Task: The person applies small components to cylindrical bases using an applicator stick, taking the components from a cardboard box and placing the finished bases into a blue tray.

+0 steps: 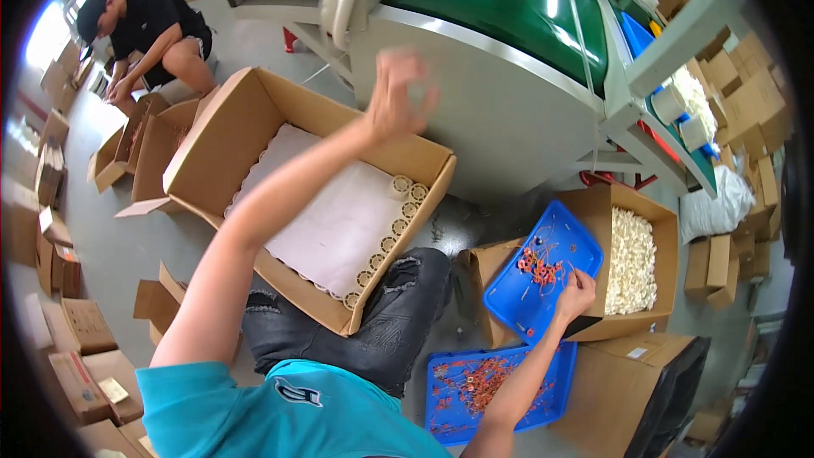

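Note:
My left hand point(398, 97) is raised over the far right side of a large cardboard box point(208, 144); motion smears its fingers. Inside that box lies a white sheet point(318, 195), with round cream-coloured parts point(388, 243) showing along its edges. My right hand point(577, 295) is closed in a pinch at the right side of the upper blue tray point(509, 301). What its fingertips hold is too small to make out. Beside them in the tray lie small orange parts with thin wires point(540, 265). More orange parts point(479, 383) fill the lower blue tray point(439, 437), partly behind my right forearm.
Cream-white small parts point(632, 263) fill a cardboard box point(667, 242) right of the upper tray. Ahead stands a machine or bench with a green top point(500, 0). Another person point(153, 30) sits at the far left near open cartons point(153, 153). Stacked cartons point(738, 110) line the right.

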A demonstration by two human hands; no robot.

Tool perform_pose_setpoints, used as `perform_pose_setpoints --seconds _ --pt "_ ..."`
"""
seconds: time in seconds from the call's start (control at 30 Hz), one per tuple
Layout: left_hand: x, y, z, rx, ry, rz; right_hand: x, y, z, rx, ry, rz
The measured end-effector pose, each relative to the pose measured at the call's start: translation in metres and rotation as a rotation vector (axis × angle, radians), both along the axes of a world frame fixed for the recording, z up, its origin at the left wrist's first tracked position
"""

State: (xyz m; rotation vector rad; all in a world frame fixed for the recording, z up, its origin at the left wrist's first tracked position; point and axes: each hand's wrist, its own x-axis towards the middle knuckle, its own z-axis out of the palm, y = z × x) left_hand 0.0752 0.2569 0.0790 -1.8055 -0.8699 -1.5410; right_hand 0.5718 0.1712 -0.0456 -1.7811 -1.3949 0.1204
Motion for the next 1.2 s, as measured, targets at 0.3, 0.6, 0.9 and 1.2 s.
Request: perform_pose_setpoints --seconds 0.3,0.6,0.9,1.2 --pt "-0.013 -0.139 -0.266 -1.505 0.247 -0.018 -0.027 -0.074 0.033 0.101 0.192 -0.083" --pt "0.021 -0.121 -0.293 -1.701 0.465 -0.025 -0.082 -0.166 0.015 0.077 0.676 -0.191" --pt "0.034 -0.084 -0.336 -1.650 -0.164 0.139 -0.079 -0.138 0.036 0.181 0.633 -0.140" --pt "0.028 -0.080 -0.314 -1.795 -0.111 0.263 -0.101 -0.148 0.039 0.143 0.677 -0.109"
